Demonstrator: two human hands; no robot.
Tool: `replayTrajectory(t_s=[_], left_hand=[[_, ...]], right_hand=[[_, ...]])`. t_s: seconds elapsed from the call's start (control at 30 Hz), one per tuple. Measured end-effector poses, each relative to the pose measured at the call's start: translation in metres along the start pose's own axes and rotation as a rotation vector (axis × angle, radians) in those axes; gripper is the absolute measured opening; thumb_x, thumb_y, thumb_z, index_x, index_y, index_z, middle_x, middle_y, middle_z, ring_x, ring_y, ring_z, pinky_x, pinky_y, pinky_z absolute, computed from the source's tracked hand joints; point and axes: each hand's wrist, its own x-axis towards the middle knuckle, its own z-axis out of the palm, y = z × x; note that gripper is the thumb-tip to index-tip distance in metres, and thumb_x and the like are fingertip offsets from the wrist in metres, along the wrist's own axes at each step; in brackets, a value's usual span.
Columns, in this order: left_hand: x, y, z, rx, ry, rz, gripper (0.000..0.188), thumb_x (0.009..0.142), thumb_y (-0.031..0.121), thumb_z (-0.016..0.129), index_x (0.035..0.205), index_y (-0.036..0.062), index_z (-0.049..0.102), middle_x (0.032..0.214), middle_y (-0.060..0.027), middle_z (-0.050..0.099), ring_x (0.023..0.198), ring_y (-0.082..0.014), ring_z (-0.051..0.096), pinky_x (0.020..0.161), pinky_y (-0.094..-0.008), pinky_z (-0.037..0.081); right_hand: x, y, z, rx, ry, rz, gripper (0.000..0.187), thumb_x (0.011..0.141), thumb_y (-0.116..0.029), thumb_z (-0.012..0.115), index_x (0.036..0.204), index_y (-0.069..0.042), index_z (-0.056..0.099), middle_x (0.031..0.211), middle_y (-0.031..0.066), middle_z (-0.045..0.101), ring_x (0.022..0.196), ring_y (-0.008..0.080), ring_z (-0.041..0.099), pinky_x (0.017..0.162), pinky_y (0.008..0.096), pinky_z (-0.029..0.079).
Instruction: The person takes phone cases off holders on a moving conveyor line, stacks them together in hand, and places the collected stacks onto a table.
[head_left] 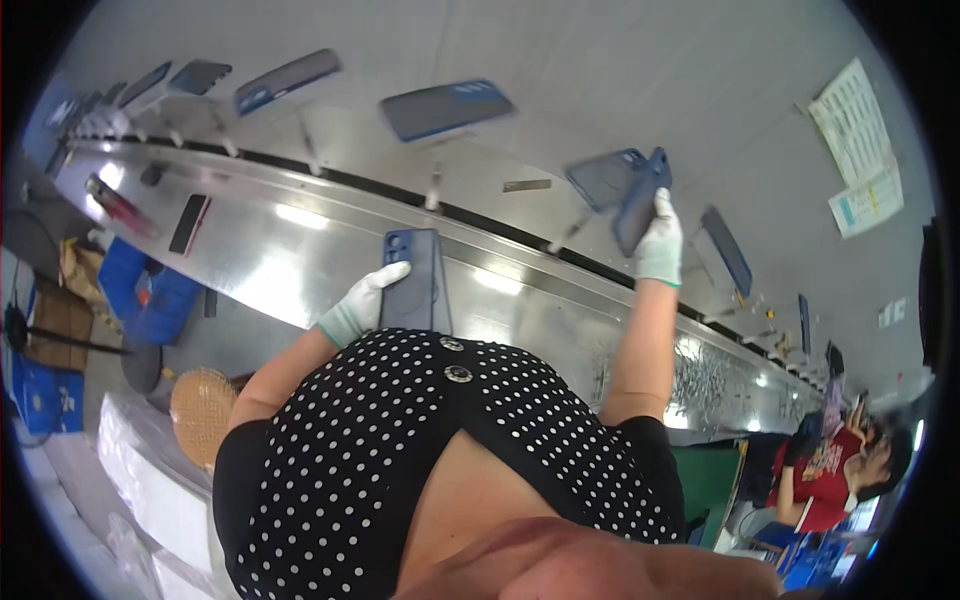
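Note:
In my gloved left hand (367, 303), closed at the near side of the metal bench, are blue-rimmed phone cases (411, 285) with camera cut-outs; at least two seem to overlap, low against my body. My right arm reaches out to the far side. There my gloved right hand (660, 245) grips another blue phone case (637, 215), tilted upright and slightly blurred. Touching or just behind it is a further blue-rimmed case (603, 180) on the line. To its right stands a tilted case (727, 250), apart from my fingers.
More cases (448, 108) stand in a row along the line, on thin posts (433, 187) beyond a dark slot. A red-edged phone-shaped piece (190, 224) lies on the metal bench (330, 235). Paper sheets (855, 130) hang at right. A person in red (830, 475) works farther right.

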Motion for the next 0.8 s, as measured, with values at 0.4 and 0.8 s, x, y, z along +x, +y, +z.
replayTrajectory(t_s=[0.4,0.8], left_hand=[[-0.053,0.104,-0.047,-0.067,-0.218,0.139,0.055,0.102,0.046,0.042,0.14,0.0059,0.043,0.133,-0.0134,0.055,0.121,-0.0274,0.056,0.104,-0.0484,0.045],[-0.155,0.231,-0.125,-0.167,-0.092,0.195,0.047,0.099,0.032,0.053,0.136,0.004,0.048,0.13,-0.0155,0.058,0.119,-0.0308,0.058,0.104,-0.0509,0.044]], right_hand=[[-0.129,0.086,0.243,-0.712,-0.664,-0.05,0.037,0.083,-0.021,0.073,0.109,0.002,0.062,0.099,0.0052,0.063,0.088,0.0153,0.057,0.079,0.0331,0.048],[-0.02,0.179,0.4,-1.705,-0.194,-0.773,0.046,0.091,-0.027,0.062,0.129,0.0,0.056,0.119,0.02,0.063,0.11,0.0309,0.061,0.095,0.0337,0.049]])
